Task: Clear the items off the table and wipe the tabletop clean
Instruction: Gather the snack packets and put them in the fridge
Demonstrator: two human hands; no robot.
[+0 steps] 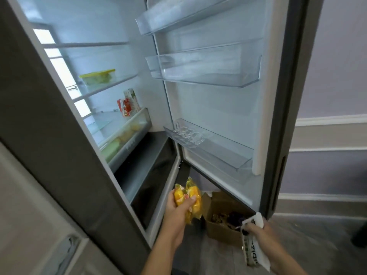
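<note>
Cut off at the top edge: the uppermost door bin (178, 16). Blurred behind the frosted crisper drawer (130, 149): yellow and green produce (124, 137). Too dark to name: contents of the cardboard box (222, 233). Partly covered by the left hand (176, 211): print on the yellow packets (193, 192). Largely hidden behind the white packet (256, 253): the right hand (255, 228). Cropped at the right edge: a dark object (360, 233).

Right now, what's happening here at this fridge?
A person stands at an open fridge. The left hand grips yellow packets low in front of it; the right hand holds a white packet with dark lettering. Neither is inside yet. Cartons and a lidded container sit on its shelves; a cardboard box stands on the floor.
</note>
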